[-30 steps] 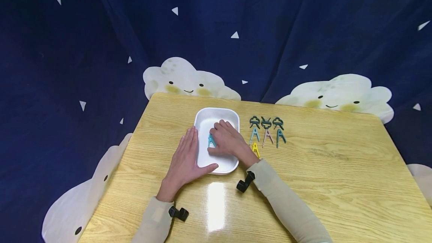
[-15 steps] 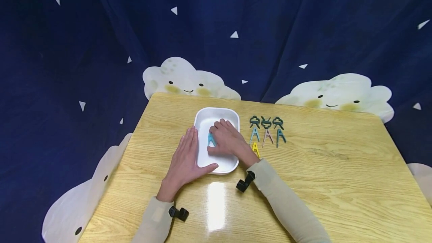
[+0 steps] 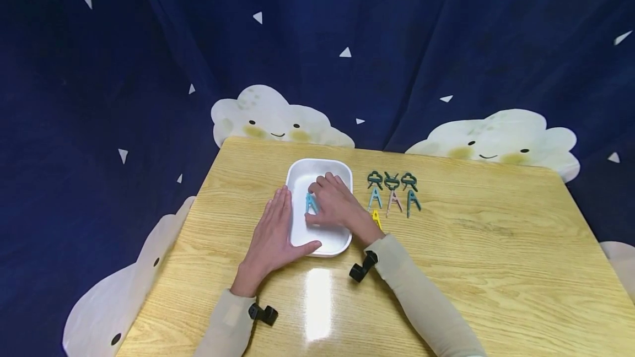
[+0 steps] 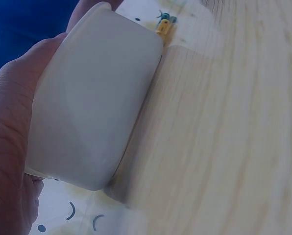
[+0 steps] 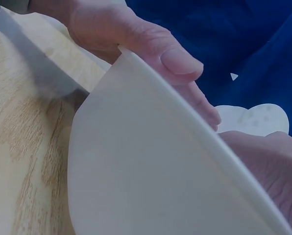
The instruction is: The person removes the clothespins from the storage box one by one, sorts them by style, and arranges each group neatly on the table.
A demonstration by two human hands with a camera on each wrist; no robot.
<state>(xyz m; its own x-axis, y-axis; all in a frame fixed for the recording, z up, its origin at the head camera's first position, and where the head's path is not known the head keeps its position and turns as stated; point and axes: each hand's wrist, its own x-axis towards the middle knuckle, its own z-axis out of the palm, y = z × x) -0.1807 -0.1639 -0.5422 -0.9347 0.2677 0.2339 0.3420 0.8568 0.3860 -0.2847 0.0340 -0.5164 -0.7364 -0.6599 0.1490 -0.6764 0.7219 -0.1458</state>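
Note:
A white plastic tub (image 3: 300, 236) stands on the wooden table. My left hand (image 3: 272, 236) lies along its left side with straight fingers, the thumb stretched over the near edge; the left wrist view shows the tub's outer wall (image 4: 97, 98) beside that hand. Inside the tub, my right hand (image 3: 337, 205) has its fingers bent around a light blue clothespin (image 3: 311, 203), index finger at its upper end and thumb near its legs. The palm hides part of the tub floor. In the right wrist view the tub wall (image 5: 151, 156) blocks sight of the clothespin.
Right of the tub lie three dark green clips (image 3: 392, 181) in a row. Below them are a light blue clothespin (image 3: 375, 198), a pink one (image 3: 394, 201) and a dark teal one (image 3: 413, 203). A yellow clothespin (image 3: 376, 219) lies partly behind my right forearm.
The right hand and the clothespin have shifted only very slightly inside the tub. My left hand keeps its place at the tub's side.

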